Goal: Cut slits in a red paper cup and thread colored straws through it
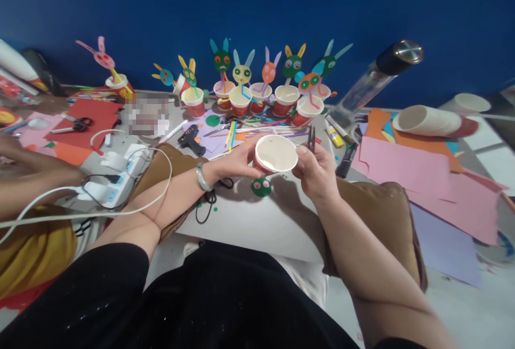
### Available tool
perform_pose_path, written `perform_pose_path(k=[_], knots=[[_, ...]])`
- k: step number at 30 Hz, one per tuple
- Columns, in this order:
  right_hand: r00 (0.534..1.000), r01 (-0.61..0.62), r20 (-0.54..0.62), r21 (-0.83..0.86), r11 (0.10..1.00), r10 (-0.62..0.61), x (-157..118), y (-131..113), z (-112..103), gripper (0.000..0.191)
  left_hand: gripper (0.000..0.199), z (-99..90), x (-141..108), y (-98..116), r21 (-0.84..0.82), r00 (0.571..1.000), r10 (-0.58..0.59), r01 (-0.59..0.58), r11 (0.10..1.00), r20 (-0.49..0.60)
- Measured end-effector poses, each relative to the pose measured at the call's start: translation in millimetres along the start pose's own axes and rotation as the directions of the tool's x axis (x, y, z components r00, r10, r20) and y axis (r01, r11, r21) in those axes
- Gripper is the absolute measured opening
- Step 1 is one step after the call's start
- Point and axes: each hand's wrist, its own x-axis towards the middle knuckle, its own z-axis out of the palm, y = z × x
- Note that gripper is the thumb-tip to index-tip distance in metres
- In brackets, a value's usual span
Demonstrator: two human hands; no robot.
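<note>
A white-lined paper cup (277, 154) with a red outside is tilted so that its open mouth faces me. My left hand (242, 158) is closed around its left side, thumb below the rim. My right hand (317, 172) is at the cup's right edge, its fingers closed on dark tweezers (311, 139) whose two prongs point up. Whether the right fingertips press on the cup is hard to make out. Just under the cup lies a green paper face (261, 187) with pink eyes.
Several cups with paper rabbit figures (242, 74) line the blue wall. A glue gun (192, 141) lies left of my hands, near a power strip (124, 177) with trailing cables. Pink paper (406, 169) and a glass bottle (366, 83) are to the right. Another person's arm (36, 172) reaches in at left.
</note>
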Motion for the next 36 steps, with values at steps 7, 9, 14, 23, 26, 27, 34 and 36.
perform_pose_path(k=[7,9,14,23,26,27,34,36], knots=[[0.992,-0.128,0.015,0.185,0.974,0.127,-2.9,-10.8,8.3,0.057,0.099,4.9,-1.0,2.2,-0.170,0.999,-0.049,0.045,0.984,-0.018],[0.984,-0.180,0.038,0.224,0.958,0.176,-3.3,-13.9,11.1,0.060,0.095,7.6,-1.3,2.4,-0.178,0.997,-0.060,0.050,0.983,-0.051],[0.980,-0.196,0.031,0.208,0.958,0.194,-2.3,-12.4,12.7,0.062,0.084,14.2,0.5,5.3,-0.242,0.987,-0.106,0.075,0.967,-0.119],[0.997,-0.004,-0.071,0.045,0.999,0.007,-3.1,0.5,8.2,0.055,0.076,12.8,9.2,6.5,-0.191,0.944,-0.038,-0.027,0.981,-0.328],[0.998,0.023,-0.051,-0.004,1.000,-0.023,-5.1,1.1,10.2,0.054,0.079,13.4,8.3,6.2,-0.184,0.942,-0.024,-0.040,0.982,-0.334],[0.999,0.028,-0.043,-0.016,0.999,-0.029,-5.6,1.3,11.2,0.055,0.080,14.2,7.9,5.9,-0.192,0.946,-0.024,-0.041,0.980,-0.324],[1.000,-0.012,-0.018,-0.037,0.999,0.011,-5.6,4.5,15.0,0.059,0.079,19.6,6.9,5.1,-0.211,0.954,-0.020,-0.046,0.976,-0.300],[1.000,-0.018,-0.021,-0.028,0.999,0.017,-5.0,5.2,14.8,0.060,0.075,19.5,7.1,6.1,-0.201,0.952,-0.017,-0.047,0.979,-0.307]])
